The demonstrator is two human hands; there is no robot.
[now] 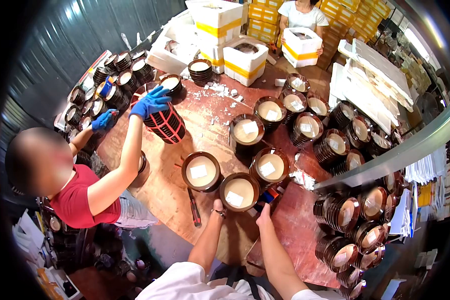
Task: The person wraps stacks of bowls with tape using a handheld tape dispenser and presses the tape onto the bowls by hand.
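Note:
A stack of dark brown bowls (240, 194) with cream insides and a white label in the top one stands in front of me between my hands. My left hand (217, 206) presses against the stack's left side, its fingers mostly hidden behind the rim. On the other side my right hand (263, 212) is at the lower right of the stack, fingers partly hidden. Just past it lies a blue and orange tool (270, 195), perhaps a tape dispenser. Two similar labelled stacks, a left one (201, 171) and a right one (269, 165), adjoin mine.
A red-handled screwdriver (195, 212) lies on the wooden table (160, 185). At left, a co-worker's blue-gloved hand (152, 102) touches a red-strapped stack (165, 122). Foam boxes (245, 60) stand at the back, where another person holds one (302, 46). More stacks (342, 215) crowd the right.

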